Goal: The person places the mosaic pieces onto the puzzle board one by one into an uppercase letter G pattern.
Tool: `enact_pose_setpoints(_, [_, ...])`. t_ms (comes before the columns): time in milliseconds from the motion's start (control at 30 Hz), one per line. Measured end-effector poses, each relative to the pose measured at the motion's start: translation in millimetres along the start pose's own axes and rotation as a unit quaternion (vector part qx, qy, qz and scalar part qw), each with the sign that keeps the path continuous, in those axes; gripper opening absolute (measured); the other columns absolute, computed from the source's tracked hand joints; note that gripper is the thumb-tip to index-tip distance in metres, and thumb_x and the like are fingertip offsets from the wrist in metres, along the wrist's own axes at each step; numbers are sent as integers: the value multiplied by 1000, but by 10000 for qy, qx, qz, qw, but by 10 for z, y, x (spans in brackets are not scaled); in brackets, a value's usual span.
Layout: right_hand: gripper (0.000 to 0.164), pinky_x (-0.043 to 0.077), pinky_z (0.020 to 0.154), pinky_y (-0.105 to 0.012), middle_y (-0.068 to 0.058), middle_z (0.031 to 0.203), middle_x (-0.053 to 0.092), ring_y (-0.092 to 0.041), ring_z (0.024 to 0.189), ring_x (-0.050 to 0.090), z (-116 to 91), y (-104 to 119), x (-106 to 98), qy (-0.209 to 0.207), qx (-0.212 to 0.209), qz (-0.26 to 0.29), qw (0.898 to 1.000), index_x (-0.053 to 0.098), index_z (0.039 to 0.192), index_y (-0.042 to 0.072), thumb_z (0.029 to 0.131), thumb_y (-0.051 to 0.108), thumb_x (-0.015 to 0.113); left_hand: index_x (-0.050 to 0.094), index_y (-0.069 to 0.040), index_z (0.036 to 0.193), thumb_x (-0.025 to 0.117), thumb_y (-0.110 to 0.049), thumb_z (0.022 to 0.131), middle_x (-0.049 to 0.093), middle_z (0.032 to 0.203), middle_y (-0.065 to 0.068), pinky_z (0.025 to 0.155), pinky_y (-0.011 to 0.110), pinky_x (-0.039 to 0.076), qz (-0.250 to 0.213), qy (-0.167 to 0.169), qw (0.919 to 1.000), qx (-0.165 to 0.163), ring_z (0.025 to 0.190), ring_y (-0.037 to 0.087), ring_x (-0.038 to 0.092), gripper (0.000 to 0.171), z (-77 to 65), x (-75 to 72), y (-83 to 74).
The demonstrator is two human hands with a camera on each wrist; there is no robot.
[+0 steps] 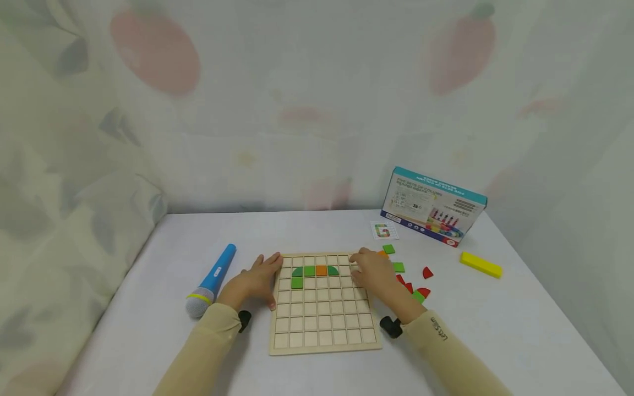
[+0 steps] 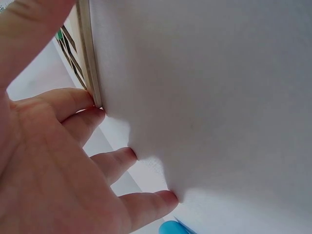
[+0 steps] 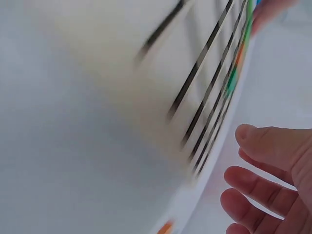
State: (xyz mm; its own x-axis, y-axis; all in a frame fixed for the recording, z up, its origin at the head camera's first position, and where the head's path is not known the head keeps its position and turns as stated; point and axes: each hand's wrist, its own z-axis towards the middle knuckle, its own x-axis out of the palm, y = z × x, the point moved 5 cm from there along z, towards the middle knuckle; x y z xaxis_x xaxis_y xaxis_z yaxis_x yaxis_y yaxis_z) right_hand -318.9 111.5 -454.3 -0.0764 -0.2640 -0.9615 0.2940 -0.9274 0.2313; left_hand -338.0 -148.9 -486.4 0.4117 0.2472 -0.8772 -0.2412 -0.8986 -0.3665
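A wooden grid board (image 1: 324, 309) lies on the white table. Along its second row sit a green square tile (image 1: 309, 271), an orange square tile (image 1: 321, 270) and a dark green quarter-round tile (image 1: 333, 270) at either end; another green square (image 1: 297, 282) is one row lower. My left hand (image 1: 251, 281) touches the board's left edge and upper left corner, its fingers spread and fairly straight in the left wrist view. Above the board's right edge hovers my right hand (image 1: 375, 273), fingers loosely bent. Nothing shows between its thumb (image 3: 258, 139) and fingers in the right wrist view.
Loose red, green and orange tiles (image 1: 398, 267) lie right of the board, partly behind my right hand. A pattern card (image 1: 384, 230), a printed box (image 1: 433, 206) and a yellow block (image 1: 481, 265) are farther right. A blue toy microphone (image 1: 213, 280) lies at left.
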Motion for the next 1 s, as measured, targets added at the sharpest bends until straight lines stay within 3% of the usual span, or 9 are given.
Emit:
enact_pose_setpoints(167, [21, 52, 63, -37, -4, 95, 63, -22, 81, 61, 35, -437, -34, -63, 235, -40, 9997, 70, 102, 10, 82, 11, 67, 20, -11, 148, 91, -23, 46, 11, 155, 8, 92, 77, 13, -41, -3, 10000, 23, 137, 44, 2, 125, -4, 2, 20])
enact_pose_setpoints(267, [19, 51, 70, -42, -6, 97, 63, -26, 87, 59, 58, -611, -29, -17, 130, -238, 9996, 70, 103, 8, 84, 7, 64, 19, -11, 148, 90, -23, 47, 10, 155, 7, 92, 76, 12, -63, 35, 10000, 33, 138, 43, 1, 124, -11, 8, 18])
enact_pose_setpoints(500, [25, 51, 70, -45, -8, 100, 62, -30, 90, 55, 118, -715, 1, 306, 18, -613, 9977, 69, 105, 8, 83, -2, 62, 20, -11, 148, 90, -22, 49, 10, 155, 8, 92, 76, 14, -2, -8, 10000, 52, 138, 43, 3, 121, -38, -8, -8])
enact_pose_setpoints(667, [10, 48, 61, -39, -5, 84, 58, -25, 79, 54, 138, -648, -28, 356, 46, -778, 9963, 68, 91, 9, 81, 7, 67, 21, -11, 148, 89, -23, 50, 10, 155, 8, 92, 76, 15, 8, -24, 10000, 78, 137, 44, 4, 120, -76, -9, -18])
enact_pose_setpoints(767, [12, 46, 57, -36, -4, 81, 57, -22, 73, 52, 153, -546, -77, 184, -5, -696, 9974, 68, 89, 9, 79, 15, 71, 20, -10, 148, 89, -23, 50, 10, 155, 8, 92, 76, 15, 28, -4, 10000, 72, 137, 44, 4, 120, -85, -5, -9])
enact_pose_setpoints(867, [20, 46, 57, -33, -3, 81, 58, -19, 71, 51, 155, -336, -126, -89, -234, -527, 9983, 69, 93, 7, 76, 18, 73, 20, -10, 148, 89, -24, 51, 10, 155, 8, 92, 76, 16, 64, 0, 9999, 90, 137, 44, 4, 120, -75, -3, -2])
enact_pose_setpoints(1000, [22, 47, 57, -28, -1, 81, 60, -15, 70, 53, 109, 108, -147, -372, -887, -343, 9948, 69, 95, 7, 76, 17, 72, 20, -10, 148, 89, -22, 52, 10, 155, 9, 92, 76, 15, 0, 30, 9999, 130, 138, 43, 2, 119, -52, -3, -13])
